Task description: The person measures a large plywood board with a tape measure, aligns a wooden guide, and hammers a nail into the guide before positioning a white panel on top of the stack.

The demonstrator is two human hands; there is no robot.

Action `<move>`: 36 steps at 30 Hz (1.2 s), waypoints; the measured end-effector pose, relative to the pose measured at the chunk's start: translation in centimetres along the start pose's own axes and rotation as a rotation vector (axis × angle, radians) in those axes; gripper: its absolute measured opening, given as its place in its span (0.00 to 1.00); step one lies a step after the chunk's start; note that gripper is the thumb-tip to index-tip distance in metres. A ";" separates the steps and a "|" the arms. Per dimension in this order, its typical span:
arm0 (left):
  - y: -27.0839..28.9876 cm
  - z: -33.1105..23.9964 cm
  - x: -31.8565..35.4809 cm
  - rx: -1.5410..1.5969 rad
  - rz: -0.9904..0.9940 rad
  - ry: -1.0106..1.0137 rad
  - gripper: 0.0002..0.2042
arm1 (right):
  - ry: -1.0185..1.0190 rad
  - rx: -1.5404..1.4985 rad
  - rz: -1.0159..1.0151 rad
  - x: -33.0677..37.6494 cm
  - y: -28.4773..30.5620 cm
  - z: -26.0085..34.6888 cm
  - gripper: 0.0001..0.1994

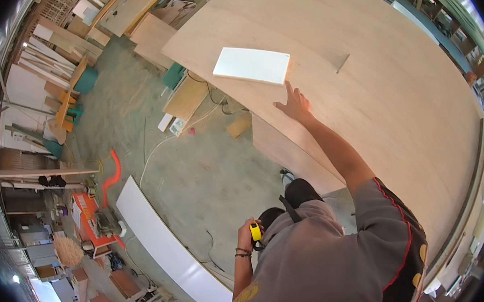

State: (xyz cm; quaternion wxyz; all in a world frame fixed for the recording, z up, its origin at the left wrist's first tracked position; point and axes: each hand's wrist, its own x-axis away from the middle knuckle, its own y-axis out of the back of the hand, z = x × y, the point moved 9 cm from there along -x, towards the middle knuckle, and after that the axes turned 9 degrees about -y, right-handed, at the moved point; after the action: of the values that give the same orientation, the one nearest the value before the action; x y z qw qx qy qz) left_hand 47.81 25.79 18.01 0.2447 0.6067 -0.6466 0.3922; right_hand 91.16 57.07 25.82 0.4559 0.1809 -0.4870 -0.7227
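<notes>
My left hand (pixel 245 235) hangs low beside my leg, its fingers wrapped round a yellow tape measure (pixel 255 231). Bracelets circle that wrist. My right arm stretches out over a large pale wooden tabletop (pixel 398 97). At its end my right hand (pixel 296 105) is open, fingers apart and holding nothing. The index fingertip reaches the near right corner of a white rectangular board (pixel 252 65) lying flat on the tabletop; whether it touches is hard to tell. Farther right on the wood is a short, thin dark strip (pixel 342 63) that I cannot identify.
A long white panel (pixel 172 237) stands at my left. Beyond it are an orange machine stand (pixel 89 219) and an orange hose (pixel 112 177). Wood offcuts (pixel 185 98) and cables lie on the floor by the tabletop's left edge. Boards (pixel 50 58) lean at the far left.
</notes>
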 end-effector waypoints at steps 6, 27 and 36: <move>1.6 -9.3 -4.5 -0.058 -0.098 -0.023 0.20 | -0.234 -0.018 -0.025 -9.3 -3.0 3.6 0.45; -18.9 -33.6 -24.1 -0.803 0.969 -0.285 0.31 | -0.247 -0.815 0.511 5.4 -9.4 13.8 0.14; -29.7 -26.2 -18.3 -1.136 1.659 -0.320 0.28 | -0.650 -1.365 0.187 15.5 -1.6 3.0 0.07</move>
State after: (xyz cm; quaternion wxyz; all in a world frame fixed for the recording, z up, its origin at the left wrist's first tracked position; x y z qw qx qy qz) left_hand 75.25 59.01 24.78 0.0582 -0.1936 -0.9793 -0.0127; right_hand 80.29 45.91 28.65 0.3597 -0.4051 -0.0553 -0.8387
